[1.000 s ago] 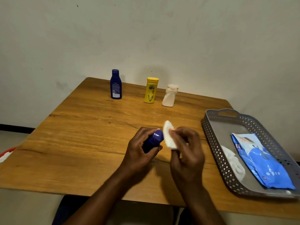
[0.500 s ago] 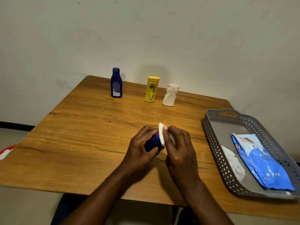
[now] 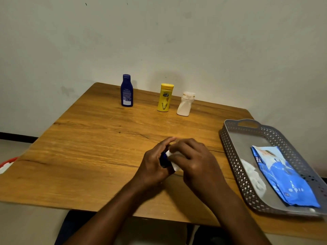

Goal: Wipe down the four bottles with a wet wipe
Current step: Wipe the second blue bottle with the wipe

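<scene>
My left hand (image 3: pixel 153 165) grips a small dark blue bottle (image 3: pixel 163 159) just above the table's near middle; most of the bottle is hidden by both hands. My right hand (image 3: pixel 192 161) holds a white wet wipe (image 3: pixel 173 164) pressed over the bottle's top and side. At the far edge of the table stand three upright bottles: a tall dark blue one (image 3: pixel 126 91), a yellow one (image 3: pixel 165 97) and a short white one (image 3: pixel 185 104).
A grey perforated tray (image 3: pixel 231 147) sits at the right of the wooden table (image 3: pixel 92 149), holding a blue wet-wipe pack (image 3: pixel 283 175) and a crumpled white wipe (image 3: pixel 253 175). A wall rises close behind the bottles. A red and white object (image 3: pixel 7 165) shows at the left edge.
My right hand moved left with the wipe from beside the bottle's cap onto it, and now covers the top of the bottle. The left hand kept its grip.
</scene>
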{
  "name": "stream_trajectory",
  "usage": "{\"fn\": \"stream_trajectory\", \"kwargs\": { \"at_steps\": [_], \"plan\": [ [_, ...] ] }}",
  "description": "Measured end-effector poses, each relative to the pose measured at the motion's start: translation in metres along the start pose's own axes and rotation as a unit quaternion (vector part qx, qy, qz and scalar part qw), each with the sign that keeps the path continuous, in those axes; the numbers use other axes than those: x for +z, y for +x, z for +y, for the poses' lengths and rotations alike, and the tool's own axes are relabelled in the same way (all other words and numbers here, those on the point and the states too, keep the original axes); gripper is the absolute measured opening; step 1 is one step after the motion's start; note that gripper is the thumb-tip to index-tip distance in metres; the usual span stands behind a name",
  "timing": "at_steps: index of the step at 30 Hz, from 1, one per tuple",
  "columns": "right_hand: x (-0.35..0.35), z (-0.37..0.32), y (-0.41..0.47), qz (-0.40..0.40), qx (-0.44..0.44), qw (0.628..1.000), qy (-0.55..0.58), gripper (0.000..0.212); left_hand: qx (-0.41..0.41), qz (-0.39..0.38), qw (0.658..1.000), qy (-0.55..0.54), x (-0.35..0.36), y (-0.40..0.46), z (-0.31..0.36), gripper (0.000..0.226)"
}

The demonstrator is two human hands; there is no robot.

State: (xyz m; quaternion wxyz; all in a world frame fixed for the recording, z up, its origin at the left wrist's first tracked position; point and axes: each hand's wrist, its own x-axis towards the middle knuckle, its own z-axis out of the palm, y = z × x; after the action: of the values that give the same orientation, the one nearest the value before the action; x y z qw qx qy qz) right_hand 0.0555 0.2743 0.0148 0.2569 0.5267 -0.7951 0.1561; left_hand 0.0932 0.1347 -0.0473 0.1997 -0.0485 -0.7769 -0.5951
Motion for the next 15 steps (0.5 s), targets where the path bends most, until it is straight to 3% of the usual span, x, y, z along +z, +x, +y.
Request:
{"fn": "stream_trajectory", "kwargs": {
  "at_steps": [3,6,8,10,12,15],
  "plan": [
    [-0.004,0.006,0.001,-0.054,-0.034,0.997,-0.053,0.028,0.022,-0.006,0.999,0.040,-0.001,0.002,-0.004,0.085],
    [-0.009,0.015,0.002,-0.083,-0.008,0.995,-0.053,0.036,0.022,-0.009,0.998,0.066,0.000,0.003,-0.006,0.091],
    [-0.006,0.023,0.002,-0.111,0.037,0.993,-0.005,0.042,0.030,-0.008,0.996,0.085,0.001,0.003,-0.007,0.095],
    [0.000,0.031,-0.001,-0.120,0.098,0.981,0.113,0.042,0.037,-0.006,0.994,0.102,0.001,0.003,-0.009,0.098],
    [0.003,0.031,-0.004,-0.078,0.200,0.947,0.240,0.043,0.034,0.015,0.993,0.109,0.001,0.003,-0.010,0.100],
    [0.002,0.009,-0.003,0.002,0.404,0.825,0.395,0.046,0.005,0.084,0.991,0.108,0.005,0.004,-0.010,0.099]
  ]
}}
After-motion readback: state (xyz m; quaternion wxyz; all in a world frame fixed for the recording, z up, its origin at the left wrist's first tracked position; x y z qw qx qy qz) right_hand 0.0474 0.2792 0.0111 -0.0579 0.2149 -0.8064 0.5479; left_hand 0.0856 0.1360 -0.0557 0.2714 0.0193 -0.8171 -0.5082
